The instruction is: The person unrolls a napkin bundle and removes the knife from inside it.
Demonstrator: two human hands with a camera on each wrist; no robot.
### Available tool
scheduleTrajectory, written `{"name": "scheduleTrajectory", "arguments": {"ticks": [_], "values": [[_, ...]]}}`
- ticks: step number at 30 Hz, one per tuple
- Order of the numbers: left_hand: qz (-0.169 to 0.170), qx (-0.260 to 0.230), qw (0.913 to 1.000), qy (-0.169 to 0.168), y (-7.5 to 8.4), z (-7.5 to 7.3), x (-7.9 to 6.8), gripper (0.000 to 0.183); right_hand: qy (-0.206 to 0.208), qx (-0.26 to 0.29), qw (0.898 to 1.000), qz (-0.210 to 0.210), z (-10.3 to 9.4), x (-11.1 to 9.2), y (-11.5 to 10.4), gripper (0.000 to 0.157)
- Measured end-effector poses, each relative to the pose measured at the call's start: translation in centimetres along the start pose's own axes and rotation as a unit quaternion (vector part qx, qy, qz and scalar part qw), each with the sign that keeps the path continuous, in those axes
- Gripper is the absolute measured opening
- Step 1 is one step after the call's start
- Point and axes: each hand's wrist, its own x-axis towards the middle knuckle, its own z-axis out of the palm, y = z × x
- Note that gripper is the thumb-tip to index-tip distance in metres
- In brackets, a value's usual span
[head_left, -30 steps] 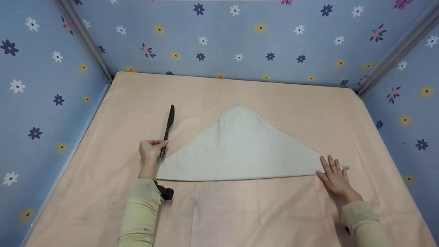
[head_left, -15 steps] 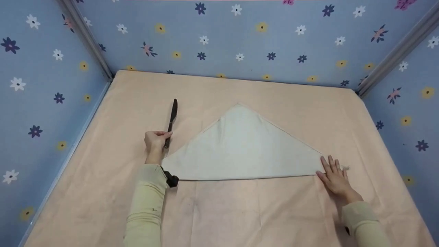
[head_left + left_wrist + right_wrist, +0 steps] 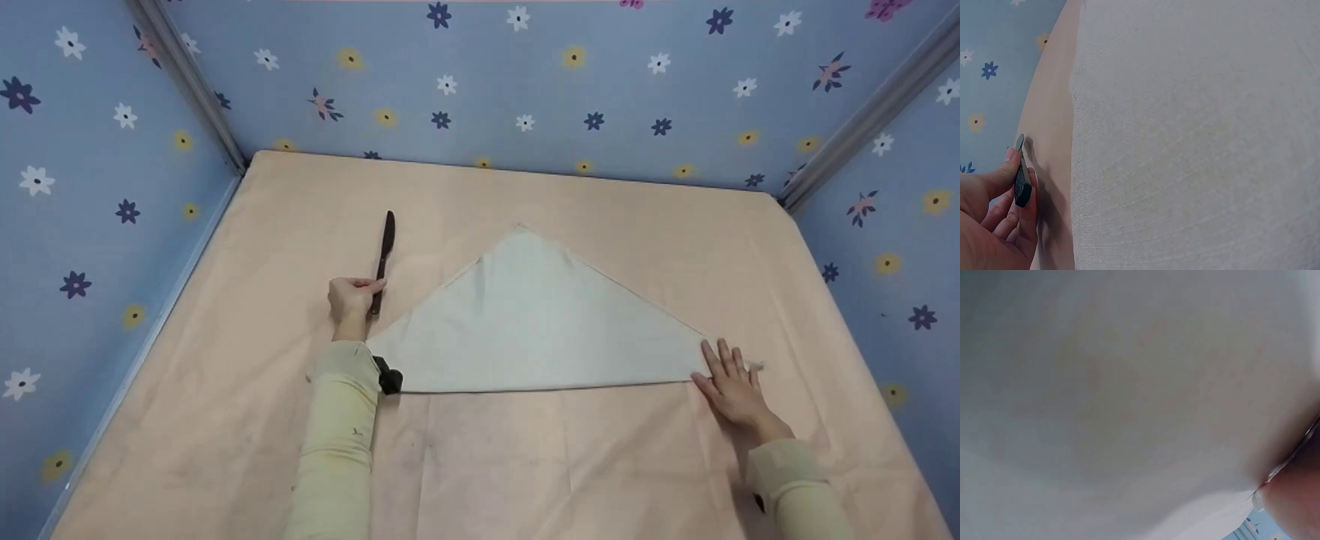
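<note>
A dark table knife [image 3: 385, 251] points away from me, its blade toward the far edge of the table. My left hand [image 3: 350, 300] pinches its handle between thumb and fingers, just left of the folded cloth. In the left wrist view the handle end [image 3: 1023, 191] shows between the thumb and curled fingers. The pale cloth [image 3: 532, 322] lies folded as a wide triangle, its peak pointing away from me. My right hand [image 3: 735, 390] rests on the cloth's right corner with its fingers spread. Pale cloth fills most of the right wrist view, where little of the hand shows.
A peach tablecloth [image 3: 480, 465] with creases covers the table. Blue flowered panels [image 3: 480, 82] stand behind the table and at both sides, with grey posts [image 3: 191, 82] at the far corners. A black wrist device [image 3: 388, 376] sits by the left cuff.
My left hand has moved away from me and a little to the right, carrying the knife. My right hand stays on the cloth's corner, and the cloth looks the same.
</note>
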Motion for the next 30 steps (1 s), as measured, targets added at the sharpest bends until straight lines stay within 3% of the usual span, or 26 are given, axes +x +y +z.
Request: {"name": "scheduleTrajectory", "arguments": {"ticks": [7,15,22,30], "values": [[-0.003,0.015,0.9999,-0.001,0.13,0.65,-0.02,0.025,0.006,0.003,1.000,-0.003,0.05,-0.03,-0.12,0.066],[-0.006,0.030,0.9993,0.023,0.29,1.06,-0.32,0.025,0.051,0.025,0.997,-0.044,0.73,-0.25,0.35,0.065],[0.023,0.033,0.9988,0.029,0.51,0.96,-0.48,0.024,0.010,0.016,1.000,-0.012,0.15,-0.13,0.03,0.066],[0.010,0.024,0.9995,0.017,0.55,0.80,-0.46,0.024,0.002,0.006,1.000,-0.003,0.07,-0.04,0.10,0.066]]}}
